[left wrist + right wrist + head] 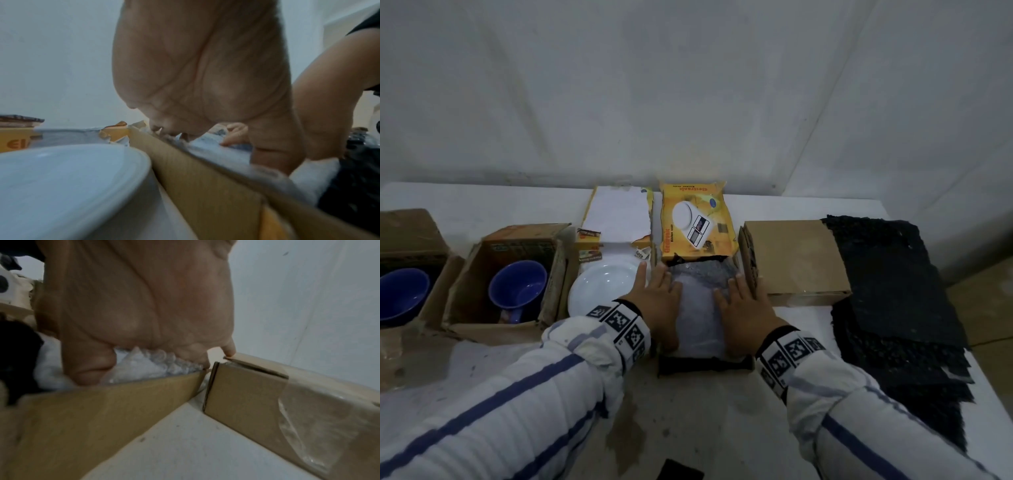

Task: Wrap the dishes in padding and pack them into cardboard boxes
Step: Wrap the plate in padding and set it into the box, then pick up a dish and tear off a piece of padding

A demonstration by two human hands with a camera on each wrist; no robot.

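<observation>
A dish wrapped in bubble wrap (697, 308) lies inside an open yellow kitchen-scale box (697, 226) at the table's middle. My left hand (659, 301) presses flat on the bundle's left side and my right hand (743, 305) on its right side, fingers straight. In the left wrist view the left hand (185, 129) pushes the padding (216, 151) down behind the box wall (197, 175). In the right wrist view the right hand (144, 353) presses on the bubble wrap (148, 366), little finger touching the neighbouring brown box (242, 389). A bare white plate (602, 284) sits in the box to the left.
Two open cardboard boxes (517, 240) at the left each hold a blue cup (517, 287). A shut brown box (794, 260) stands right of my hands. A pile of black padding sheets (893, 291) lies at the far right. A white wall rises behind the table.
</observation>
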